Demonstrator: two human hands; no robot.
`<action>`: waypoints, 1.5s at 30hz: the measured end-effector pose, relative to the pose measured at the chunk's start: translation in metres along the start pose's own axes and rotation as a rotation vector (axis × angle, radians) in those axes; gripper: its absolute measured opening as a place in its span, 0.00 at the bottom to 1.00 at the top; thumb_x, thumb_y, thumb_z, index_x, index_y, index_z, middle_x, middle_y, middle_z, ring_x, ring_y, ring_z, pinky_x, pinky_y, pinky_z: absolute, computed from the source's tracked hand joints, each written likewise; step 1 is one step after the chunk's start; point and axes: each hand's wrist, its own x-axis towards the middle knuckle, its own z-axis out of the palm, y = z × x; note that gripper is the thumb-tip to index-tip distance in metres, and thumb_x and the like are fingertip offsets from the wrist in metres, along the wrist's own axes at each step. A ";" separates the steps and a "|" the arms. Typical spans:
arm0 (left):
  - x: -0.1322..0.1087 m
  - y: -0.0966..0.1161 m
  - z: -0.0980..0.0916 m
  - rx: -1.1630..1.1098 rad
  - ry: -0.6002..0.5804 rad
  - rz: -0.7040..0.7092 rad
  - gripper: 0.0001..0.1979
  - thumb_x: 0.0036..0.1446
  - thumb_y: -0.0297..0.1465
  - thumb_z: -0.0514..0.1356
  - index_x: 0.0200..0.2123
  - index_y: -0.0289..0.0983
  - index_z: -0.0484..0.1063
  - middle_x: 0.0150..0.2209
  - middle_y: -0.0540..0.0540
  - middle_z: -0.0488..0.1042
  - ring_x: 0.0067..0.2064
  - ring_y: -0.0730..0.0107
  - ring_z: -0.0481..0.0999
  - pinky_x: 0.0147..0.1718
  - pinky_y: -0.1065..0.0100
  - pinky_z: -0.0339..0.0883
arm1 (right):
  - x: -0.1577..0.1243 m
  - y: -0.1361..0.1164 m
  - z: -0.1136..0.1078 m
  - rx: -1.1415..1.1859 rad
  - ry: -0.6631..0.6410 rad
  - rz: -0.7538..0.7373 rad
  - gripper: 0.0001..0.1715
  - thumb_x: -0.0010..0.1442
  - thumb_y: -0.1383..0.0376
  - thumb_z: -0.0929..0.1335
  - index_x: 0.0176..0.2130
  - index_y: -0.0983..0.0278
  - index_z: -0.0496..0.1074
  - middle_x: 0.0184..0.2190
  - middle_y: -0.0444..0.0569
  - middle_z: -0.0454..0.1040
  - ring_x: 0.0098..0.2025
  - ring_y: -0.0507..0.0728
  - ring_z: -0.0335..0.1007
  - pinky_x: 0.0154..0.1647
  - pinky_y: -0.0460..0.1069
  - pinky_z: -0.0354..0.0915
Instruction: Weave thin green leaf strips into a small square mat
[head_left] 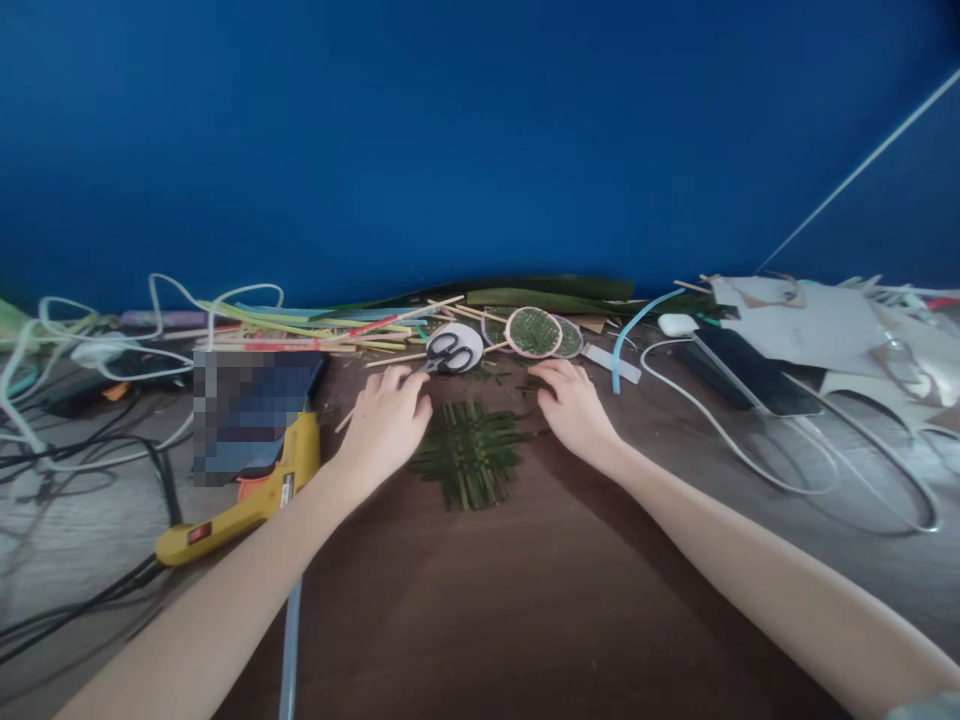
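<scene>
A small woven mat of dark green leaf strips (472, 455) lies flat on the brown table between my hands, its loose ends sticking out on all sides. At its upper left is my left hand (386, 420), fingers bent loosely and thumb apart, holding nothing that I can see. Its fingertips are close to a pair of scissors (450, 352) with dark handles; whether they touch is unclear. My right hand (576, 405) rests at the mat's upper right, fingers curved and apart from the thumb. Just beyond it lies a round, pale-rimmed disc with green bits (534, 332).
On the left are a yellow glue gun (292, 465), a blurred-out screen (259, 415) and tangled cables. Wooden sticks and coloured strips (360, 330) line the back, with long green leaves (555, 292). A phone (754, 370), white cable and papers (795, 320) lie right.
</scene>
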 end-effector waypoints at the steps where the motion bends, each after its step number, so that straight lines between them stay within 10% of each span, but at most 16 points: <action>1: 0.000 0.000 0.000 0.005 -0.023 0.009 0.17 0.57 0.28 0.48 0.49 0.33 0.67 0.48 0.39 0.67 0.48 0.53 0.64 0.46 0.56 0.62 | 0.003 0.004 -0.003 0.047 0.016 0.011 0.21 0.49 0.74 0.58 0.40 0.66 0.72 0.44 0.53 0.71 0.47 0.62 0.63 0.51 0.59 0.59; 9: 0.003 -0.011 -0.004 -0.062 -0.037 0.046 0.17 0.51 0.17 0.46 0.39 0.33 0.70 0.37 0.40 0.69 0.44 0.56 0.68 0.43 0.62 0.63 | 0.017 0.022 -0.024 0.373 0.061 0.159 0.16 0.43 0.74 0.58 0.28 0.64 0.71 0.30 0.48 0.74 0.35 0.56 0.69 0.43 0.55 0.64; 21: 0.033 -0.015 -0.040 -0.481 0.072 -0.173 0.10 0.49 0.20 0.51 0.32 0.37 0.68 0.40 0.46 0.73 0.40 0.65 0.72 0.44 0.63 0.63 | 0.060 0.023 -0.017 -0.192 -0.086 -0.239 0.37 0.49 0.60 0.68 0.57 0.65 0.59 0.59 0.54 0.57 0.61 0.67 0.50 0.57 0.63 0.52; 25: 0.038 -0.012 -0.045 -0.569 0.160 -0.226 0.07 0.48 0.22 0.53 0.31 0.37 0.67 0.38 0.47 0.74 0.39 0.66 0.72 0.43 0.64 0.64 | 0.073 0.019 -0.020 -0.288 -0.142 -0.192 0.28 0.54 0.64 0.63 0.55 0.64 0.64 0.57 0.52 0.62 0.54 0.64 0.63 0.52 0.57 0.61; 45: 0.059 0.005 0.001 -0.383 0.049 -0.082 0.08 0.49 0.32 0.58 0.24 0.33 0.73 0.30 0.42 0.65 0.46 0.54 0.63 0.48 0.57 0.60 | 0.081 0.029 -0.057 -0.258 0.011 -0.135 0.20 0.58 0.63 0.59 0.47 0.57 0.71 0.47 0.46 0.73 0.46 0.61 0.68 0.42 0.56 0.65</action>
